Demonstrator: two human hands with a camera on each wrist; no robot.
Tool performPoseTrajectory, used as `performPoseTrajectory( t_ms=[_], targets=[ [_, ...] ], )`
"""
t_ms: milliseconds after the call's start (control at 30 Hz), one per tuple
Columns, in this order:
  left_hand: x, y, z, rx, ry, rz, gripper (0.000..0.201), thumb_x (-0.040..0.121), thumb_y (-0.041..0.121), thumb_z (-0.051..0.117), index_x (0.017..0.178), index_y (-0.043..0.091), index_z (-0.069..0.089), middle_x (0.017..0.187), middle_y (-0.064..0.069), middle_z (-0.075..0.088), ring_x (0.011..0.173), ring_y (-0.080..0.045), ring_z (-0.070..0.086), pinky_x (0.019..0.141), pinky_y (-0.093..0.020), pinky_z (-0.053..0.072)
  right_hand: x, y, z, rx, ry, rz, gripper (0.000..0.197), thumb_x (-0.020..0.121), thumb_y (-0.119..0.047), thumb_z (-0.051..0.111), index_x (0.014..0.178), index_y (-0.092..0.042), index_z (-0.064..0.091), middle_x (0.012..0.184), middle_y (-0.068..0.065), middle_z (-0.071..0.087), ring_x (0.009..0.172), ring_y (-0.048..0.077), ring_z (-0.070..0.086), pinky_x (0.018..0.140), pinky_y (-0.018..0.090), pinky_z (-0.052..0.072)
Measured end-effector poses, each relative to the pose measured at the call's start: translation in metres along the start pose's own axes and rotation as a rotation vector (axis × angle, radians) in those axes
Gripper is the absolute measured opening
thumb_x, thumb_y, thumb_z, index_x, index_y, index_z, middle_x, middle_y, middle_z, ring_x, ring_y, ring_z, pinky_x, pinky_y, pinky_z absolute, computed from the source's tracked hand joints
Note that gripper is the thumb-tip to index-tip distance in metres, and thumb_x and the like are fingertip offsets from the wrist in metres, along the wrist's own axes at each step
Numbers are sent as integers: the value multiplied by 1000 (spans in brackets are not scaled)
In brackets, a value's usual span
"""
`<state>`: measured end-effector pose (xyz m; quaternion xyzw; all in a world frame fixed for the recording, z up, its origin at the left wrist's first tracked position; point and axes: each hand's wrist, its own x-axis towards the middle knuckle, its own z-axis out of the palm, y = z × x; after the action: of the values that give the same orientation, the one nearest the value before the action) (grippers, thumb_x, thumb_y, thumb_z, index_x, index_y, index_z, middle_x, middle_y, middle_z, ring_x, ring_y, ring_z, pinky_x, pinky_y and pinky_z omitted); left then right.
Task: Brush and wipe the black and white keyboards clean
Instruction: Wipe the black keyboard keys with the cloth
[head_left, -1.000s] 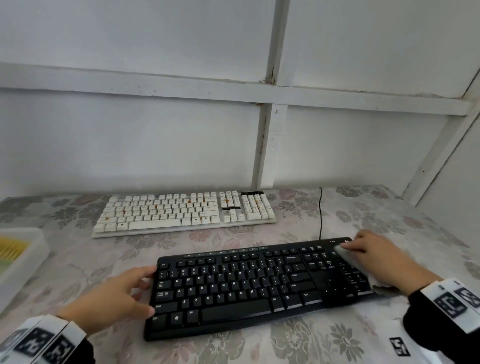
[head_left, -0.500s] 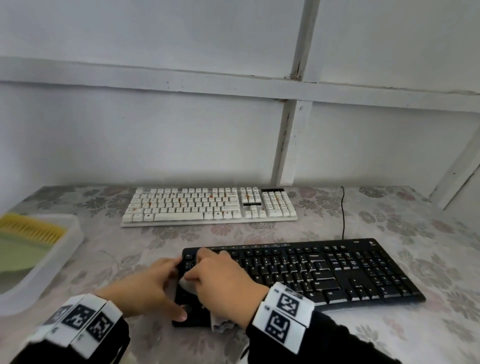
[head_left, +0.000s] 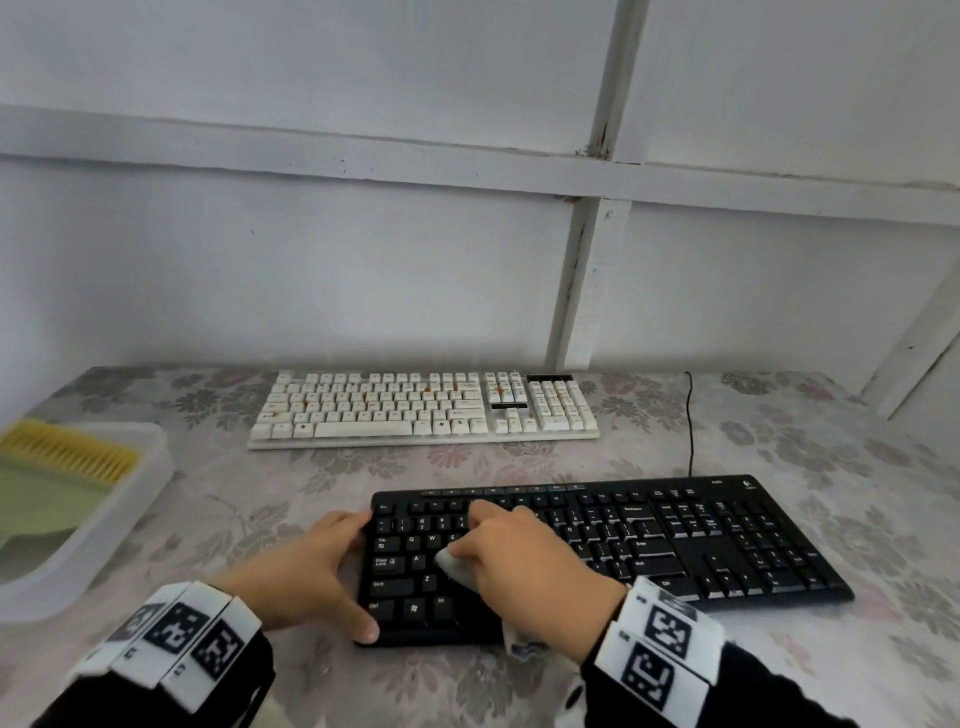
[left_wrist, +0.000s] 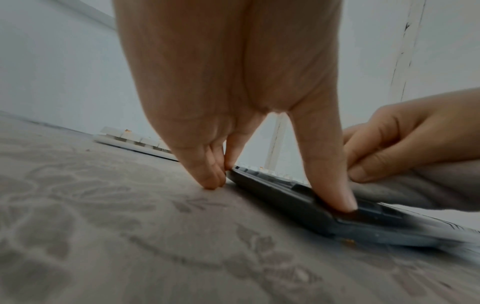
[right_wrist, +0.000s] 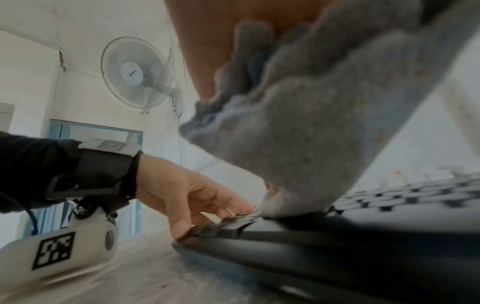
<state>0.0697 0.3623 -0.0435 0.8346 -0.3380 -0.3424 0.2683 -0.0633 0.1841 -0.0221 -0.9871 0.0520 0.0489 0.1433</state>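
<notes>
The black keyboard (head_left: 675, 540) lies near the table's front, and the stained white keyboard (head_left: 426, 410) lies behind it by the wall. My left hand (head_left: 322, 566) braces the black keyboard's left end. Its thumb (left_wrist: 330, 185) presses on the front corner and its straight fingers (left_wrist: 207, 174) stand on the table against the edge. My right hand (head_left: 524, 556) grips a bunched grey-white cloth (head_left: 457, 569) and presses it on the left letter keys. From the right wrist the cloth (right_wrist: 298, 133) hangs down onto the keys.
A translucent plastic tray (head_left: 140, 493) at the left holds a yellow brush (head_left: 67, 454) and a green dustpan (head_left: 41, 509). A black cable (head_left: 690, 426) runs from the black keyboard to the wall. A crumb (left_wrist: 348, 242) lies by the keyboard's edge.
My right hand swept the cloth from the black keyboard's right end to its left end, then shifted slightly right over the letter keys. The left hand stayed at the left end.
</notes>
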Motion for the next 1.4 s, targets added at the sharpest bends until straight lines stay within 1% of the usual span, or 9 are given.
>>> performPoseTrajectory(
  t_ms=[167,333,600,900,1033,1133,1233,1300,1400],
  targets=[
    [-1,1,1,-22,-8,-10,135,32,47,81,148,24,15,135,16,31,128,-7,35,113,-32,29,-12,18,-22,12,-16,134,34,95,-35,48,90,-11,71,87,-3,38,82,26,48,75,28,41],
    [-2,4,-1,26,-16,-23,142,26,49,85,147,25,16,131,16,32,121,-6,39,107,-27,34,4,-22,-29,128,-38,1,32,96,-35,47,112,-17,69,101,-2,41,98,25,50,87,32,39],
    [-1,7,1,37,7,-55,125,45,41,81,147,26,11,136,15,28,124,-9,39,105,-28,37,23,-42,12,22,-9,-111,25,98,-22,46,103,-8,65,92,-1,26,78,22,24,51,26,21],
    [-3,5,0,-31,-8,-43,126,35,45,80,145,28,22,129,20,34,123,-5,38,110,-31,32,-4,14,-7,20,-12,24,34,96,-33,46,85,-11,69,87,-2,36,79,26,41,68,30,41],
    [-4,11,2,-35,3,-59,98,60,25,84,135,34,22,113,27,33,114,-4,38,99,-19,33,-5,6,-29,27,-37,60,36,96,-35,47,98,-10,72,98,-1,44,93,26,55,80,26,37],
    [-3,12,1,-14,0,-69,109,55,27,85,143,28,20,119,21,33,116,-7,41,102,-24,36,9,-27,-26,129,-13,-43,35,97,-36,45,106,-14,70,106,4,47,98,28,52,86,34,40],
    [-3,11,0,29,-25,-64,130,27,45,87,139,34,21,132,15,30,122,-11,40,104,-31,39,27,-52,1,73,-42,-114,28,97,-27,47,108,-13,68,105,8,40,85,28,38,71,34,34],
    [-3,10,0,26,-1,-51,131,30,43,82,144,29,19,133,14,29,123,-11,39,104,-32,39,30,-54,14,30,-39,-116,25,97,-23,49,110,-12,66,106,8,36,80,25,29,56,29,26],
    [-3,8,0,4,10,-49,130,30,46,77,145,26,19,129,16,33,122,-9,40,106,-30,37,22,-38,17,21,6,-129,23,97,-23,46,99,-15,67,94,2,30,77,24,29,59,30,33]
  ],
)
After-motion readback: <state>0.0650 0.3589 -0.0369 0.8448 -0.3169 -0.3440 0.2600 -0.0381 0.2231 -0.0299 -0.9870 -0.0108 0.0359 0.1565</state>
